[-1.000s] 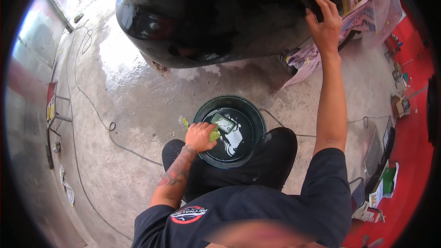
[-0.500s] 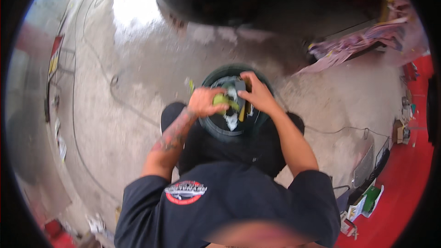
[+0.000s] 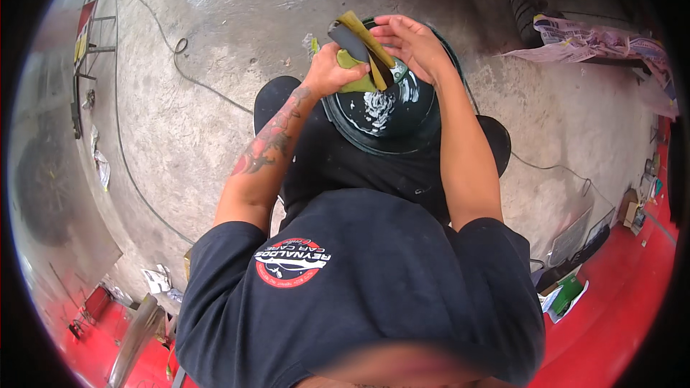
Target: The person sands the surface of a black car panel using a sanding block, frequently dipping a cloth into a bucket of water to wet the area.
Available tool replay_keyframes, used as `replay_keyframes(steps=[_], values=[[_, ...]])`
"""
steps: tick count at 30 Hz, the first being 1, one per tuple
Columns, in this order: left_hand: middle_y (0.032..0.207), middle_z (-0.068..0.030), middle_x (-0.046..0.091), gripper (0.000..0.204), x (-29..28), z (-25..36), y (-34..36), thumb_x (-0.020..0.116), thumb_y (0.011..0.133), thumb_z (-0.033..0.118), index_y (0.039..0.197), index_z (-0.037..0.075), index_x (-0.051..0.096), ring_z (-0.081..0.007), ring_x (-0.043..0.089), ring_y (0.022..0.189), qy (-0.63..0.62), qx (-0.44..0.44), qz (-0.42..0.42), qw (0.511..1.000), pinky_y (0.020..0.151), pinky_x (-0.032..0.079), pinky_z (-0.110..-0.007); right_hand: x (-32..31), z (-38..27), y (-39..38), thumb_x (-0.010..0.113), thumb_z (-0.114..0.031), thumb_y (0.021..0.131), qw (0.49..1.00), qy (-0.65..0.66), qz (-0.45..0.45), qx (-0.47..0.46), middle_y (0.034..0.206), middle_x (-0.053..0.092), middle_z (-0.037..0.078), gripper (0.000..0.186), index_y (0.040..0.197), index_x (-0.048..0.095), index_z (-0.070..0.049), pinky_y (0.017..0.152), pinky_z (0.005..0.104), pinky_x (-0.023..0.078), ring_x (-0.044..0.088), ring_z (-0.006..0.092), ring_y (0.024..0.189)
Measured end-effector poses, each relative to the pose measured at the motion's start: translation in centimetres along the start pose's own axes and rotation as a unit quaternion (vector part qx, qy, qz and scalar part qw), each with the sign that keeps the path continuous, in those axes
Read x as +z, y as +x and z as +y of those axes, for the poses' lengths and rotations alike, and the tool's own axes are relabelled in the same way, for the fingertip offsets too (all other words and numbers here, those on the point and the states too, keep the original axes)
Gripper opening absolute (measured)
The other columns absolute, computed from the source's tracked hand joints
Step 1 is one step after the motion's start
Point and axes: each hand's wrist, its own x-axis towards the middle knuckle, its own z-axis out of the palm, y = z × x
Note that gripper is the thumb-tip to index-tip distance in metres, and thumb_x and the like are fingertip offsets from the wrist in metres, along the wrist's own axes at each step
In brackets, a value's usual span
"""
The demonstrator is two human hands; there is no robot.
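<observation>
My left hand [image 3: 332, 70] is closed around a yellow-green cloth [image 3: 353, 80] and a bunch of stiff pieces fanned out above it. Among them are a dark grey block-like piece [image 3: 349, 42] and yellow-and-dark sheets [image 3: 374, 42] that look like sandpaper. They are over the far left part of a round dark green bucket [image 3: 381, 149] between my knees. White foam [image 3: 377, 109] floats on the dark liquid inside. My right hand [image 3: 417, 44] is open with its fingers stretched toward the sheets, over the bucket's far right side; whether the fingertips touch them I cannot tell.
Concrete floor [image 3: 208, 108] surrounds me, with a thin hose or cable [image 3: 147, 172] on the left and another cable [image 3: 550, 167] at right. Pinkish plastic sheeting [image 3: 596, 39] lies at far right. Red flooring [image 3: 611, 294], boxes and a green container [image 3: 569, 294] are at lower right.
My left hand has lifted the cloth, grey piece and sheets up and away from the bucket's middle. The right hand no longer grips the grey piece and its fingers have straightened. The view has shifted.
</observation>
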Motion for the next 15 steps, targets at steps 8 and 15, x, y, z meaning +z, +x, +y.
replay_keyframes(steps=[8, 15], values=[[0.083, -0.0219, 0.069, 0.066, -0.2, 1.1, -0.3, 0.084, 0.062, 0.06, 0.083, -0.001, 0.068, -0.0406, 0.068, 0.085, 0.255, 0.059, -0.001, 0.965, 0.076, 0.054, -0.047, -4.2, 10.4, 3.6, 0.064, -0.011, 0.09, 0.745, -0.619, 0.14, 0.207, 0.15, 0.051, 0.026, 0.068, 0.153, 0.04, -0.007, 0.116, 0.055, 0.039, 0.049, 0.0431, 0.139], [0.083, -0.0196, 0.072, 0.052, 0.0, 2.7, -0.7, 0.082, 0.064, 0.051, 0.088, 0.006, 0.072, -0.0411, 0.07, 0.086, 0.253, 0.082, -0.052, 0.963, 0.077, 0.056, -0.05, -2.7, 7.5, 2.2, 0.063, -0.015, 0.089, 0.689, -0.682, 0.097, 0.226, 0.134, 0.066, 0.02, 0.038, 0.126, 0.07, -0.006, 0.102, 0.0487, 0.051, 0.065, 0.036, 0.124]])
